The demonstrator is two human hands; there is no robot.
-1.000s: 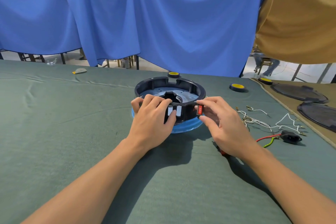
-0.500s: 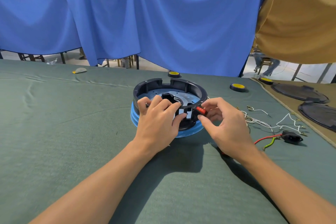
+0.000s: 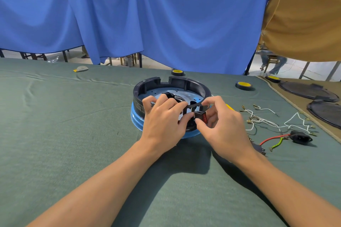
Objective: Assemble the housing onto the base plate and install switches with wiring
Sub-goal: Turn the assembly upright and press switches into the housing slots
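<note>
Head view: the right hand [image 3: 223, 129] pinches a small black switch [image 3: 202, 117] with a red rocker between thumb and fingers, holding it against the near wall of the housing [image 3: 184, 81]. The left hand [image 3: 164, 121] grips that near rim, fingers curled over the top and thumb on the outer wall. Both forearms [image 3: 110, 180] reach in from the lower edge. The black ring-shaped housing sits on the blue base plate [image 3: 136, 120] at mid-desk. To the right lie loose white wires [image 3: 267, 121] and a black socket [image 3: 299, 137] with red and green leads. The desk [image 3: 73, 143] is covered in green cloth, and a blue curtain [image 3: 147, 14] hangs behind.
</note>
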